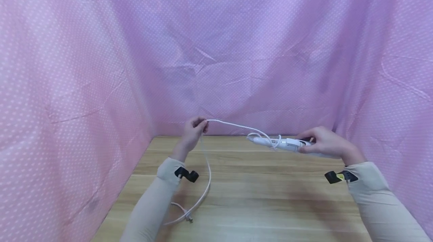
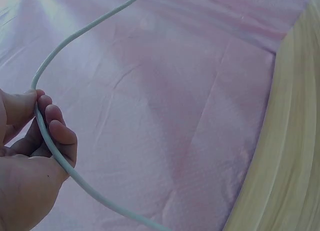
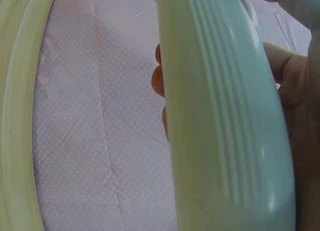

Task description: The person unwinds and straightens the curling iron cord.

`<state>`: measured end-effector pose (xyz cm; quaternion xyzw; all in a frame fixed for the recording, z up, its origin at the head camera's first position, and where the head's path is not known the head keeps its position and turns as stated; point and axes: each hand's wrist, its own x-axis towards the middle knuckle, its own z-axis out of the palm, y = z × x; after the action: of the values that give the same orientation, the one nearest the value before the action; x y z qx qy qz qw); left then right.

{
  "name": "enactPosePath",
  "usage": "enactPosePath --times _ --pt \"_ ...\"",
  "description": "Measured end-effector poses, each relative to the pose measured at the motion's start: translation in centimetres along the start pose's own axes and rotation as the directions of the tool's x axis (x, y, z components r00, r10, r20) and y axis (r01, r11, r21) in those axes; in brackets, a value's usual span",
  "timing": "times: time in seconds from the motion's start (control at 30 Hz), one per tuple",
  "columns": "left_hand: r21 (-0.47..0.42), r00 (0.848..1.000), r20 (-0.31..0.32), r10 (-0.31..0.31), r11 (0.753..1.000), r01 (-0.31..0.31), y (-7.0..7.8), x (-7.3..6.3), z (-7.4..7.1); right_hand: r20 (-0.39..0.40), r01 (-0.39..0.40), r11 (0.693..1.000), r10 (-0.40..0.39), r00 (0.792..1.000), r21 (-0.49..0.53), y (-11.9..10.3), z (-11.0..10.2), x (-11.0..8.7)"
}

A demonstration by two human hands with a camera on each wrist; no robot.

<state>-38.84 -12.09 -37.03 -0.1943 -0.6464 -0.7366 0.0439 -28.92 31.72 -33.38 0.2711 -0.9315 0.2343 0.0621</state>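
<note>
My left hand [image 1: 193, 133] pinches a white power cord [image 2: 82, 183] between thumb and fingers, above the far left of the table. From there the cord runs right to a long white corded appliance, which looks like a hair straightener [image 1: 262, 141], and loops around its cord end. My right hand [image 1: 324, 143] grips the straightener from above, over the table's far right. Up close in the right wrist view, its smooth white body [image 3: 230, 121] has raised ridges, with fingertips showing past its left side. The other stretch of cord hangs down to the plug end [image 1: 189, 218], low over the table.
The wooden table [image 1: 257, 197] lies under both hands. Pink dotted cloth [image 1: 236, 46] hangs behind and on both sides, close to the table's far edge. A black wrist camera [image 1: 186, 174] sits on the left sleeve, another camera [image 1: 339, 176] on the right.
</note>
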Motion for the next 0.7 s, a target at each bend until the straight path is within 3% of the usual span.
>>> enactPosePath --times 0.2,0.4,0.5,0.6,0.7 --pt "-0.06 0.996 -0.06 0.059 0.996 -0.063 0.8 -1.2 -4.6 -0.03 -0.058 0.998 0.059 0.998 0.035 0.9 -0.3 -0.4" --pt "-0.132 0.994 -0.095 0.053 0.989 -0.066 1.2 -2.4 -8.5 -0.05 -0.081 0.995 0.084 0.995 0.052 1.8 -0.6 -0.7" --pt "-0.083 0.996 -0.082 0.033 0.996 -0.04 1.4 -3.0 -9.5 -0.074 -0.094 0.995 0.096 0.993 0.028 1.9 -0.8 -0.7" --pt "0.097 0.997 -0.074 0.0 0.995 0.007 1.4 -3.7 -10.1 -0.102 -0.106 0.994 0.107 0.989 0.017 1.8 -1.1 -0.6" --pt "0.301 0.997 -0.053 -0.052 0.951 0.066 1.0 -4.6 -10.6 -0.133 -0.116 0.993 0.117 0.984 0.016 1.6 -1.4 -0.4"
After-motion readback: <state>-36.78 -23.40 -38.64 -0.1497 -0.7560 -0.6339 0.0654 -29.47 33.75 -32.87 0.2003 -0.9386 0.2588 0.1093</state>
